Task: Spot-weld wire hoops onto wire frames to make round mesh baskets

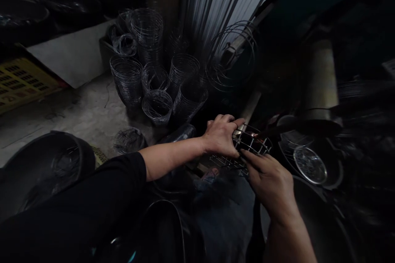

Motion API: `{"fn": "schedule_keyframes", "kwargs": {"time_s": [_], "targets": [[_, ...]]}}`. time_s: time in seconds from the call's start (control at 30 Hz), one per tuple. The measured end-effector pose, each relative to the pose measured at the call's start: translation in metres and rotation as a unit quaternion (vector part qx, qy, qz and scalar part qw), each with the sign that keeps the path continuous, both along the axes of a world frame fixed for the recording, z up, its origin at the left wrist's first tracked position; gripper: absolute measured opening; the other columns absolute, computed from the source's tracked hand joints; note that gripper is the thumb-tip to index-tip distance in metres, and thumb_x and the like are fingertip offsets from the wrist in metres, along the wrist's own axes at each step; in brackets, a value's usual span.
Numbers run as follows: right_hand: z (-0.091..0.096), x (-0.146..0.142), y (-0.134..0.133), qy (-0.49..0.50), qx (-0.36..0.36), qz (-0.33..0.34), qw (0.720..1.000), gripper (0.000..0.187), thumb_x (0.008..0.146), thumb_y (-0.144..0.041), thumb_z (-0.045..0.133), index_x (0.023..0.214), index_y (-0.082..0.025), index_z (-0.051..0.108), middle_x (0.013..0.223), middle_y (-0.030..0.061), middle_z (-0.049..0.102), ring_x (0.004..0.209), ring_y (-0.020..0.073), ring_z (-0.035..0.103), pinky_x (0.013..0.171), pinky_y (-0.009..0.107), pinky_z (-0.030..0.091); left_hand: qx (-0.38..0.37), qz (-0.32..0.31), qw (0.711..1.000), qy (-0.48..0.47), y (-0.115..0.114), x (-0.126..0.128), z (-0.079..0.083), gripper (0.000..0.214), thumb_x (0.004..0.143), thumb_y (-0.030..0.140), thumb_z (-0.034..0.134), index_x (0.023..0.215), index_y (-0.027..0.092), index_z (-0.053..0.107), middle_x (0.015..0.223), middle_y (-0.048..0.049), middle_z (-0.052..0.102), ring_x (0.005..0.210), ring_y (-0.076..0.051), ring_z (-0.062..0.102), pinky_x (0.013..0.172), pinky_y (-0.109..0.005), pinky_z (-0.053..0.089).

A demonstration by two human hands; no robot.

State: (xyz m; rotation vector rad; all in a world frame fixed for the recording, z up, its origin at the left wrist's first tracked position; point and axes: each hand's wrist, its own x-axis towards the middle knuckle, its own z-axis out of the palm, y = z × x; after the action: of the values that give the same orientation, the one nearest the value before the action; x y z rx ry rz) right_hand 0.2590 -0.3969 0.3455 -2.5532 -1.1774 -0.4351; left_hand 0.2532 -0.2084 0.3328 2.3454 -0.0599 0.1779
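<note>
A round wire basket point(261, 144) with a square-grid mesh is between my hands, above my legs. My left hand point(219, 134) is wrapped round its left side, fingers over the far rim and thumb on the near side. At the near rim, my right hand point(271, 178) pinches the wire with thumb and fingers, close to the left thumb. The undersides of both hands' fingertips are hidden. Dim light leaves the basket's lower part hard to make out.
Several stacks of wire rings point(126, 78) stand on the floor ahead. Black tubs sit at left point(86, 152) and right point(338, 172), the right one holding a round wire piece point(310, 164). A post point(322, 76) rises at right; a yellow crate point(27, 78) lies far left.
</note>
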Motion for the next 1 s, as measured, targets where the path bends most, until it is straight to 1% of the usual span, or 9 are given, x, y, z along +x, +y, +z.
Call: {"fn": "schedule_keyframes", "kwargs": {"time_s": [0.3,0.53,0.6,0.67,0.73,0.8,0.87,0.93,1.0], "targets": [[0.000,0.015,0.003,-0.015,0.000,-0.021,1.000,0.032,0.091,-0.029,0.047,0.098,-0.017,0.076,0.077,0.0064,0.071,0.069,0.0183,0.063,0.061,0.028,0.047,0.005,0.011,1.000,0.022,0.001,0.018,0.000,0.089,0.052,0.047,0.074,0.135,0.026,0.049,0.127,-0.0100,0.050,0.118,-0.035,0.046,0.094,-0.054,0.047],[0.001,0.025,0.000,0.060,0.098,-0.064,0.991,0.033,0.088,-0.040,0.056,0.101,-0.019,0.077,0.085,0.0083,0.073,0.074,0.0210,0.067,0.069,0.031,0.052,-0.002,0.019,0.999,0.035,0.003,0.033,0.002,0.088,0.056,0.052,0.073,0.136,0.027,0.048,0.127,-0.0110,0.051,0.119,-0.035,0.047,0.097,-0.056,0.045],[0.004,0.015,-0.002,0.111,0.202,-0.115,0.966,0.032,0.084,-0.040,0.064,0.107,-0.020,0.075,0.093,0.0075,0.074,0.078,0.0205,0.068,0.076,0.032,0.054,-0.004,0.026,0.999,0.045,0.002,0.037,0.004,0.090,0.054,0.050,0.074,0.137,0.026,0.048,0.129,-0.0111,0.050,0.120,-0.035,0.045,0.097,-0.056,0.044],[0.007,0.003,-0.003,0.174,0.319,-0.162,0.917,0.034,0.078,-0.038,0.073,0.107,-0.020,0.074,0.097,0.0066,0.073,0.079,0.0196,0.069,0.078,0.032,0.055,-0.006,0.040,0.998,0.055,0.001,0.043,0.007,0.096,0.050,0.047,0.077,0.138,0.026,0.047,0.130,-0.0117,0.050,0.121,-0.036,0.044,0.096,-0.057,0.045],[0.007,-0.007,-0.005,0.241,0.383,-0.191,0.871,0.037,0.071,-0.039,0.079,0.102,-0.019,0.075,0.093,0.0061,0.074,0.071,0.0185,0.068,0.072,0.031,0.057,-0.008,0.053,0.996,0.065,0.001,0.050,0.010,0.099,0.046,0.045,0.079,0.138,0.025,0.047,0.130,-0.0124,0.050,0.122,-0.037,0.044,0.095,-0.059,0.044],[0.001,-0.014,-0.009,0.302,0.379,-0.202,0.851,0.042,0.066,-0.041,0.082,0.100,-0.018,0.075,0.089,0.0062,0.074,0.070,0.0190,0.068,0.069,0.031,0.057,-0.011,0.046,0.996,0.073,0.005,0.053,0.009,0.102,0.046,0.047,0.081,0.139,0.026,0.046,0.136,-0.0133,0.048,0.126,-0.039,0.042,0.097,-0.061,0.042],[-0.009,-0.018,-0.017,0.349,0.331,-0.188,0.856,0.050,0.062,-0.042,0.083,0.106,-0.019,0.074,0.095,0.0067,0.074,0.082,0.0220,0.070,0.075,0.032,0.058,-0.030,0.016,0.998,0.061,0.012,0.053,0.000,0.113,0.044,0.049,0.082,0.144,0.026,0.036,0.149,-0.0144,0.036,0.135,-0.040,0.034,0.105,-0.062,0.035],[-0.019,-0.024,-0.025,0.359,0.263,-0.153,0.883,0.057,0.062,-0.043,0.082,0.113,-0.020,0.071,0.101,0.0070,0.073,0.091,0.0242,0.069,0.082,0.035,0.057,-0.086,-0.001,0.995,0.042,0.022,0.047,-0.019,0.131,0.038,0.049,0.087,0.150,0.024,0.023,0.158,-0.0159,0.021,0.143,-0.040,0.022,0.113,-0.059,0.026],[-0.026,-0.032,-0.030,0.318,0.193,-0.105,0.922,0.051,0.069,-0.043,0.076,0.114,-0.019,0.070,0.102,0.0081,0.073,0.092,0.0247,0.069,0.084,0.036,0.057,-0.193,0.003,0.980,0.052,0.031,0.039,-0.042,0.138,0.032,0.045,0.090,0.150,0.019,0.023,0.156,-0.0186,0.024,0.143,-0.037,0.024,0.115,-0.052,0.027]]}}
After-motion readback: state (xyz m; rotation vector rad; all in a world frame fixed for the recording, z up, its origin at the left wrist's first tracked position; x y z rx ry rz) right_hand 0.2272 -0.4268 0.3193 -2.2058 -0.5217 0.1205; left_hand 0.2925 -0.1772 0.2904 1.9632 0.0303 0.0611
